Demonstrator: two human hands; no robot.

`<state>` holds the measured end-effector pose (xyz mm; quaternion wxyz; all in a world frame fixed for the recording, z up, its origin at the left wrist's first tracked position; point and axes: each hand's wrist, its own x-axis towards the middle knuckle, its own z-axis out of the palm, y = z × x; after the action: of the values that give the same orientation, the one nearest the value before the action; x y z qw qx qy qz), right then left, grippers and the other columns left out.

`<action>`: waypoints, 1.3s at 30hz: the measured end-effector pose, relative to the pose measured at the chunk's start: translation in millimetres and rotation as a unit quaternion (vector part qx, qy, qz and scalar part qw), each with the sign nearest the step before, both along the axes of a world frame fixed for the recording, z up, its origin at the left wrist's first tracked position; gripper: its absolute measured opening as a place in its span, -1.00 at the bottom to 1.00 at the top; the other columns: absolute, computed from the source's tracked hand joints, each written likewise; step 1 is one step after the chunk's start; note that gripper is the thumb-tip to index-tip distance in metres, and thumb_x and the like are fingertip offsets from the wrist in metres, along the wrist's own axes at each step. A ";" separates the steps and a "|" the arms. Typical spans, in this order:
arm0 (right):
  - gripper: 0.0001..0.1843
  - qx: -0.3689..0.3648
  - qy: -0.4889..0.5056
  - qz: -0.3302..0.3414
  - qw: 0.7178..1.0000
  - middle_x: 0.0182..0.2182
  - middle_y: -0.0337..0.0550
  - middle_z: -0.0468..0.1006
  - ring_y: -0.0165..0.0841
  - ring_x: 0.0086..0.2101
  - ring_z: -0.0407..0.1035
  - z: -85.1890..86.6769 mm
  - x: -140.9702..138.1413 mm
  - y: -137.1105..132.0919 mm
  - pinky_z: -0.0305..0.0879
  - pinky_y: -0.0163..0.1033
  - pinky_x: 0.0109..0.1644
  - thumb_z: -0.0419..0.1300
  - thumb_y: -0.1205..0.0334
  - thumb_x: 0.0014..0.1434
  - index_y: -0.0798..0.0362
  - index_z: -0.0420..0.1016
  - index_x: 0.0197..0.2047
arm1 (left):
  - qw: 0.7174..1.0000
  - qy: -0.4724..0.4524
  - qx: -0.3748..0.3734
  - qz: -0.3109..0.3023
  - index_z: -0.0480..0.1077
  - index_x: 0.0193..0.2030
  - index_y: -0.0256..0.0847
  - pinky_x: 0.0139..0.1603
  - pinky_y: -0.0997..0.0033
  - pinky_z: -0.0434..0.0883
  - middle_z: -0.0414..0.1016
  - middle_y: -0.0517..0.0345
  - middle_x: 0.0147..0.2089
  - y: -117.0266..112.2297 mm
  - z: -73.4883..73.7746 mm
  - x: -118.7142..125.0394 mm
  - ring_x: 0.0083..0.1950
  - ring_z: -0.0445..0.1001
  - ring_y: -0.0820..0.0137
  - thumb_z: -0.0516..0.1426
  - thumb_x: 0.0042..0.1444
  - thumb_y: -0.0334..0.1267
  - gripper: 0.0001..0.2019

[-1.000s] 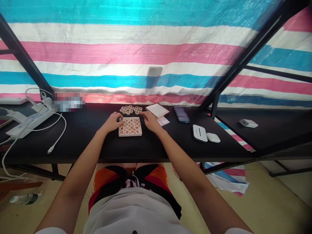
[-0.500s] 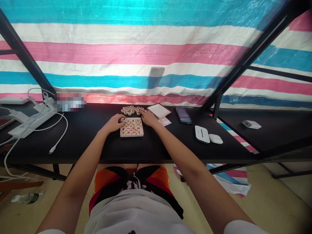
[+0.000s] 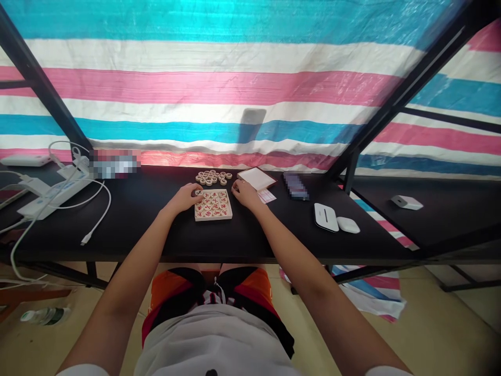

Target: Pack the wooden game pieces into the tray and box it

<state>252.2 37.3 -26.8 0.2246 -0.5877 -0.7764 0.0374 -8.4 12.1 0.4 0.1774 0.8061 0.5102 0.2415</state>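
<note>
A small wooden tray on the black table holds round wooden chess pieces with red characters. Behind it lies a loose cluster of more round pieces. My left hand rests at the tray's upper left corner, fingers curled onto a piece there. My right hand sits at the tray's right side, fingers bent and pinched together; what they hold, if anything, is too small to make out.
A square lid and a pink-printed slip lie right of the tray. Further right are a blurred phone, a white device and a white case. A power strip with cables is at left.
My right hand reached to the loose pieces behind the tray, then drew back to the tray's right side. My left hand stayed at the tray's corner.
</note>
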 end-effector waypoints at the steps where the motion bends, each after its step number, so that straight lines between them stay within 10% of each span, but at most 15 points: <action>1: -0.86 -0.005 0.008 0.005 1.000 -0.25 0.00 0.50 -0.23 -0.21 0.37 0.2 1.6 -1.1 0.26 -0.17 -0.09 0.09 0.29 0.20 0.09 0.42 -0.19 | 1.000 0.002 0.000 0.001 0.44 -0.10 -0.20 -0.17 0.33 0.34 0.33 0.16 -0.30 -0.2 0.4 0.3 -0.29 0.38 0.34 0.12 0.05 -0.08 -0.68; 9: -0.73 0.041 0.207 0.064 0.975 -0.22 -0.11 0.51 -0.30 -0.22 0.38 10.5 2.3 -11.6 0.28 -0.19 -0.11 0.14 0.06 0.16 0.05 0.40 -0.15 | 1.000 0.002 -0.001 0.005 0.44 -0.12 -0.19 -0.16 0.33 0.35 0.37 0.13 -0.24 -0.1 0.7 0.2 -0.28 0.39 0.34 0.12 0.05 -0.07 -0.69; 15: -0.81 0.051 0.139 0.199 0.969 -0.29 -0.15 0.49 -0.29 -0.22 0.33 18.5 -17.5 -27.8 0.24 -0.20 -0.10 0.20 0.13 0.12 0.04 0.43 -0.23 | 1.000 0.001 0.013 -0.004 0.44 -0.13 -0.17 -0.17 0.34 0.35 0.38 0.14 -0.24 2.5 -2.7 -1.6 -0.28 0.39 0.35 0.12 0.04 -0.06 -0.69; 39: -0.83 -0.008 0.141 0.148 0.979 -0.23 -0.13 0.40 -0.35 -0.25 0.31 11.3 -19.5 -24.5 0.25 -0.26 -0.11 0.14 0.22 0.13 0.08 0.45 -0.22 | 1.000 -0.021 -0.011 0.008 0.44 -0.11 -0.18 -0.17 0.37 0.35 0.48 0.11 -0.16 1.2 -0.2 -1.2 -0.25 0.41 0.33 0.13 0.06 0.01 -0.64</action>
<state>232.7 12.8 -15.5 0.3191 -0.4566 -0.8150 0.1596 -9.6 13.3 0.1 0.1951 0.7949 0.5150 0.2546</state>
